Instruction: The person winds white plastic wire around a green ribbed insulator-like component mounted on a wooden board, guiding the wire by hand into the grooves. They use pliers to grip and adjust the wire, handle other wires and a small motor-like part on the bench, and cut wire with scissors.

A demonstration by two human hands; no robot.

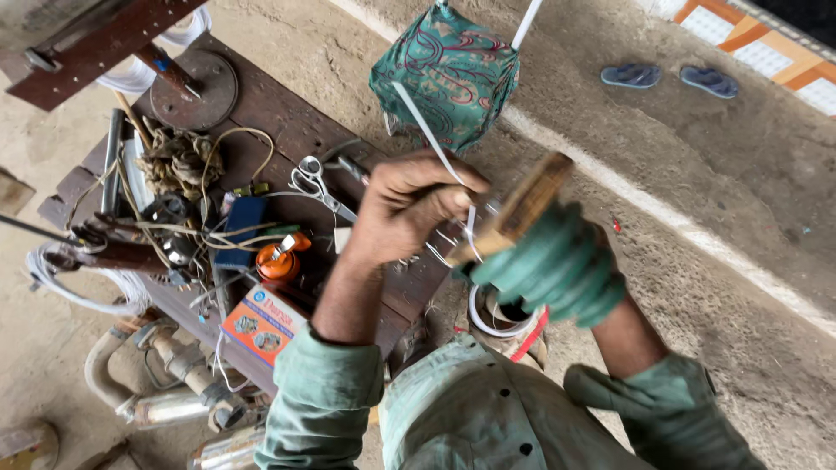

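My left hand (407, 211) is bare and pinches a thin white strip (429, 132). The strip runs up to a green patterned cloth bundle (453, 71) hanging above the bench. My right hand (550, 265) is wrapped in green cloth and grips a wooden stick (525, 202), which angles up to the right close beside the left hand. The strip passes down between the two hands to a white coil (488, 324) near my lap. How the strip meets the stick is hidden by the fingers.
A dark wooden bench (287, 113) on the left carries scissors (313, 180), an orange tool (280, 258), a blue block (242, 228), a small printed carton (261, 324), tangled wires and a round metal disc (196, 87). Metal pipes (165, 383) lie below. Two sandals (670, 78) rest on the concrete.
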